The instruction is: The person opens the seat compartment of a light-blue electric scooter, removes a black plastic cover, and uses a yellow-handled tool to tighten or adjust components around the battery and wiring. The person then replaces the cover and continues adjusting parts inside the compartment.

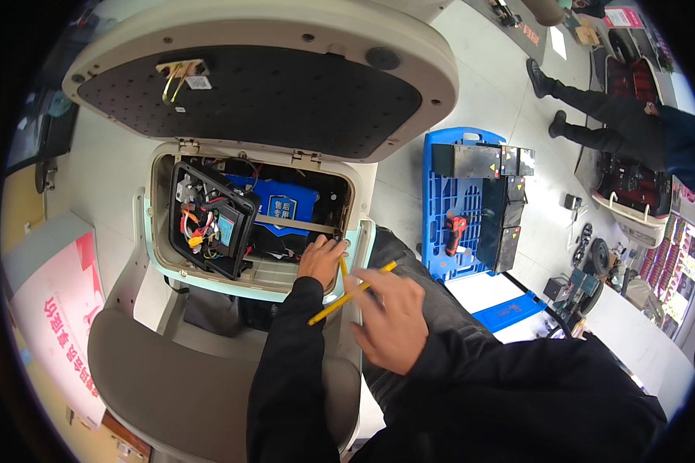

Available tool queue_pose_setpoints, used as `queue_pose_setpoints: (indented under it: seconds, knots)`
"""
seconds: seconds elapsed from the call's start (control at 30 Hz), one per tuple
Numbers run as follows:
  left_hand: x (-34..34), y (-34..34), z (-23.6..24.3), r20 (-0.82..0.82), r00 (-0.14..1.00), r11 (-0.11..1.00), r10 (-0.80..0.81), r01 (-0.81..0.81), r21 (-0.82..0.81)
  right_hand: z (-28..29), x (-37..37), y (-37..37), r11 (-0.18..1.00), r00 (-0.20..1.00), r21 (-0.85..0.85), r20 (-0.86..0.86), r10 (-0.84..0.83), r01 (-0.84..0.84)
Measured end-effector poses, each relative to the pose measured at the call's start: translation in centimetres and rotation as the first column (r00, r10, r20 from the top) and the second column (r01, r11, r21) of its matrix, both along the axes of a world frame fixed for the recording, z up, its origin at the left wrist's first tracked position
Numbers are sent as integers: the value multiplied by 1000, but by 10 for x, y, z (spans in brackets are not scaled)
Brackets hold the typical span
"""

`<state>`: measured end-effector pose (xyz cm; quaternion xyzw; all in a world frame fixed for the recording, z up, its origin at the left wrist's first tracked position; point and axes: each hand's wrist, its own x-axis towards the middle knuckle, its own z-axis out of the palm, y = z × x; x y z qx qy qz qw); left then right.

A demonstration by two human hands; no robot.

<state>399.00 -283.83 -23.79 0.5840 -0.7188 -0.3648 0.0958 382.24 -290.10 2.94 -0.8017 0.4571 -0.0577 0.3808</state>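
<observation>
The big lid (262, 100) stands up across the top of the frame, and its black inside shows. The grey-brown seat (193, 370) fills much of the lower left. Between them, left of the middle, is the open bin (274, 272) with a pale green edge. To the right of the middle lies a blue cart (438, 208), with dark boxes (493, 228) on it. In the upper right a person (614, 116) in dark clothes stands on the floor.

Inside the bin, at its left, a black tray (246, 224) sits tilted, full of wires and small parts. Beside it is a blue pack (305, 202).

The right hand (398, 324) is just right of the middle of the frame. It is blurry. Its fingers are a bit apart and reach to the yellow tool, but I cannot tell if they grip it. The left hand (320, 261) is at the bin's lower right corner. Its fingers are bent, with the tips by the edge. I cannot tell if they pinch something.

A red drill (455, 234) lies on the cart. The thin yellow tool (333, 306) is near the middle of the frame. Its long bar slants up to the right, and its short stem points up at the bin's corner, just beside the left fingertips.
</observation>
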Motion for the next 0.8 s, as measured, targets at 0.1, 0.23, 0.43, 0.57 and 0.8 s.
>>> queue_pose_setpoints:
  seconds: [0.1,0.23,0.43,0.57,0.8]
  knots:
    - [7,-2,-4,22,998,991,-56,59,-118,-31,15,6,933,920,-131,-259,294,-335]
    - [7,-8,-4,67,989,978,-128,138,-156,-59,38,-1,925,821,67,-440,364,-375]
    - [9,-9,-11,78,989,956,-122,138,-258,-72,14,-18,759,743,-88,-304,596,-645]
    - [12,-6,-8,64,995,955,-80,95,-281,-75,25,-22,729,662,102,-350,663,-677]
    - [5,-10,-5,107,990,941,-94,123,-314,-87,28,24,598,831,675,-41,-555,433]
